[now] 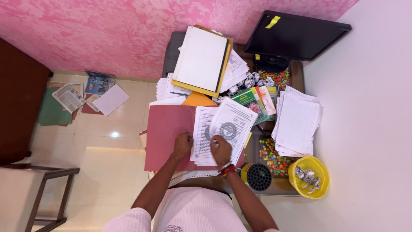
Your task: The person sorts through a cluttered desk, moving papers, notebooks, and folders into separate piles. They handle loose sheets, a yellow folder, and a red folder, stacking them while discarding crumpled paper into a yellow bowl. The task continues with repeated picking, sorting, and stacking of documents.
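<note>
1. As seen from the head camera, the left hand (183,144) lies with curled fingers on the open pink file folder (165,137), at the left edge of the sheaf; whether it pinches a sheet cannot be told.
2. Right hand (220,147), wearing a red and black wristband (227,170), is partly closed on the printed forms (223,129), which lie fanned on the folder's right half at the desk's near edge; its fingertips bear on the top sheet, which is skewed off the stack.
3. Handling, as a judgement: the forms are light, limp and slippery against one another, likely to fan or crease; a corner or free edge offers the best hold, with the other hand pinning the stack. The card folder looks stiffer and would bear lifting by its spine.
4. Beyond the hands: an orange sheet (198,99), a white pad on a yellow folder (201,60), and green and pink booklets (255,102) with pictured covers.
5. To the right: a stack of ruled sheets (297,122), a yellow bowl (319,169) holding crumpled foil, a black perforated pen holder (259,177), and a dark monitor (300,36) bearing a yellow tape strip (272,21).
6. On the floor, left: a newspaper (68,98), a blue printed booklet (98,82) and a blank white sheet (110,99).
</note>
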